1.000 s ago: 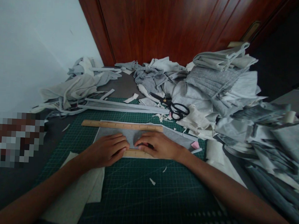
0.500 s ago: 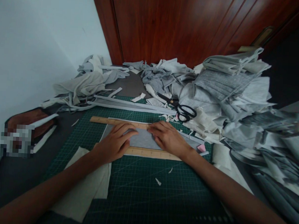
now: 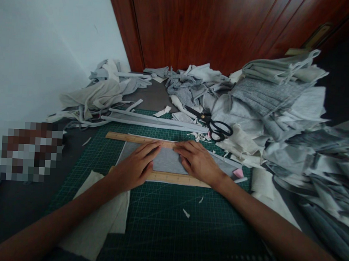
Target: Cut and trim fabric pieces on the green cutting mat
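A piece of grey fabric (image 3: 168,160) lies on the green cutting mat (image 3: 164,211). One wooden ruler (image 3: 122,137) runs along its far edge, and a second wooden ruler (image 3: 174,178) lies along its near edge. My left hand (image 3: 139,161) rests over the fabric's left part, fingers stretched out with the tips on the far ruler and the thumb side above the near one. To its right, my right hand (image 3: 198,159) lays its fingertips on the same far ruler, thumb on the fabric. Neither hand wraps around anything. A small pink piece (image 3: 238,172) sits by the fabric's right end.
Black-handled scissors (image 3: 211,122) lie beyond my right hand among scraps. Grey and cream cloth is heaped (image 3: 269,100) at the right, with more cloth (image 3: 97,93) at the back left. Cream fabric (image 3: 95,220) lies under my left forearm. A wooden door (image 3: 203,30) stands behind.
My left hand's fingers have straightened and reached slightly forward, their tips now on the far ruler. My right hand stays at nearly the same spot. The view has shifted slightly.
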Demonstrator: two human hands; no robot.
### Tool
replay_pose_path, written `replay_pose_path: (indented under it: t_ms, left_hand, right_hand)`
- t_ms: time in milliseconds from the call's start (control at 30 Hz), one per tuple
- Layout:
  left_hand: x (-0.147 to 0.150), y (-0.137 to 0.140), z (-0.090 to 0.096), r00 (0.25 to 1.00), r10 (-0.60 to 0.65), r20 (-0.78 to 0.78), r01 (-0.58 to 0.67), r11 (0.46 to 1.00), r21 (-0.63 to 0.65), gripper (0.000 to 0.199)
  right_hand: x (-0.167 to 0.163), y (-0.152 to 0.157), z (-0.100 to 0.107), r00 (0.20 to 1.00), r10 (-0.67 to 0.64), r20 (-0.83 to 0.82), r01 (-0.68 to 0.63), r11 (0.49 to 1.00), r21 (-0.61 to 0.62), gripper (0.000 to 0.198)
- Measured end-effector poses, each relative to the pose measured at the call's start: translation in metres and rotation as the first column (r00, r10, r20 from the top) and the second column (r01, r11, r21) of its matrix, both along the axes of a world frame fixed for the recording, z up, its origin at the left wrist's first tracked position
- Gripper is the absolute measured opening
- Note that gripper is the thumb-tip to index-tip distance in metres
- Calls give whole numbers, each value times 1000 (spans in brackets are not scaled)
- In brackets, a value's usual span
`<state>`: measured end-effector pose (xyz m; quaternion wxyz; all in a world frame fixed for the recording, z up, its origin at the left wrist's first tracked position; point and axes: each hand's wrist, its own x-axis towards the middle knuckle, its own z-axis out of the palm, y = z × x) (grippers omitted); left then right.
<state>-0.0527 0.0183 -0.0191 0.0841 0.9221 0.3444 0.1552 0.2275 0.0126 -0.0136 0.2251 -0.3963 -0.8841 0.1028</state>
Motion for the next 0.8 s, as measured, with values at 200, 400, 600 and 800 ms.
replay_pose_path:
  t_ms: [200, 400, 600, 800]
  left_hand:
    - [0, 0, 0, 1000, -27, 5, 27, 999, 30, 55]
    - [0, 1, -1, 999, -34, -13, 34, 998, 44, 56]
    - [0, 1, -5, 999, -40, -4, 40, 997, 62, 59]
    - [1, 0, -6, 999, -41, 11, 40, 997, 63, 59]
  right_hand:
    - [0, 0, 1, 1000, -20, -2, 20, 1000, -5, 36]
    - [-1, 0, 1, 1000, -19, 0, 19, 1000, -4, 37]
    - [0, 3, -1, 1000, -7, -6, 7, 1000, 28, 36]
    - [-2, 3, -2, 1000, -16, 12, 15, 998, 56, 36]
